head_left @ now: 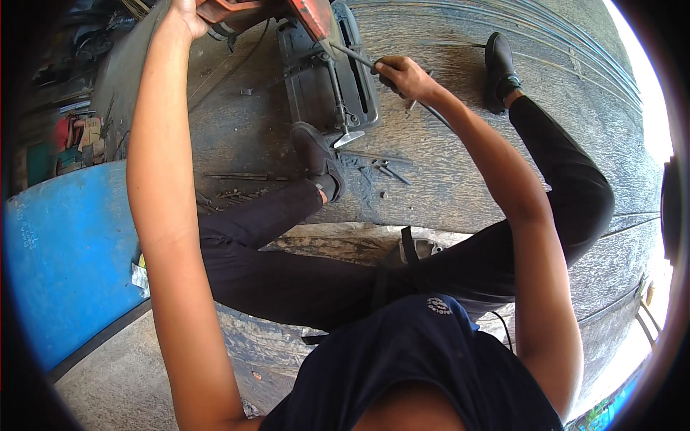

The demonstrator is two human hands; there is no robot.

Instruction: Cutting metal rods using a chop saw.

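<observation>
At the top edge, partly cut off, my left hand (188, 16) is closed around the orange handle (228, 8) of a cut-off saw. The saw's red-orange guard (313, 20) stands over its dark metal base (302, 90). My right hand (404, 77) grips a dark metal rod (353, 54). One end of the rod reaches in under the guard, and the other slants out behind my wrist. A vise screw with a T-shaped handle (348, 139) points toward me from the base. Whether the rod touches the blade is hidden.
Cut rod pieces (392, 172) and dark grit lie before the saw. Long thin rods (575, 43) stretch across the floor at upper right. My shoes (314, 154) flank the base. A blue panel (79, 244) stands at left, with cluttered tools (80, 136) beyond it.
</observation>
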